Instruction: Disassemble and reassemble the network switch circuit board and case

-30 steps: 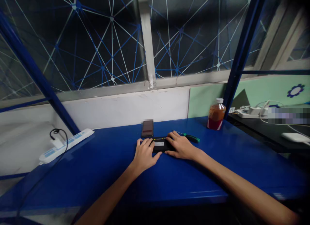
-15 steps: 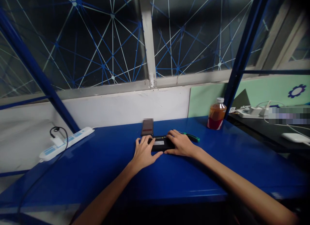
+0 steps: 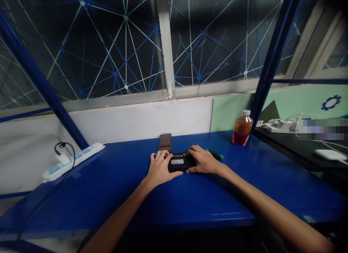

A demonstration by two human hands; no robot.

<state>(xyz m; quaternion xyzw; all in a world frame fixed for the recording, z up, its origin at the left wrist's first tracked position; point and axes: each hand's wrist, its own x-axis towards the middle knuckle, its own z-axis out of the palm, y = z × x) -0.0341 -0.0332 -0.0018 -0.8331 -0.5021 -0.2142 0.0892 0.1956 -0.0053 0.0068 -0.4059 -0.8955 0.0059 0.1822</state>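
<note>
Holding the flat black box (image 3: 177, 162) on the desk (image 3: 116, 169), my left hand (image 3: 159, 170) grips its left end and my right hand (image 3: 204, 160) its right, thumbs nearest me. Sliding it forward could shove the phone (image 3: 165, 142) just beyond; my right hand drifting outward could knock the green handle (image 3: 217, 155).

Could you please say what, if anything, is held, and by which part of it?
A black box, by its ends: left grip on one, right grip on the other.
</note>
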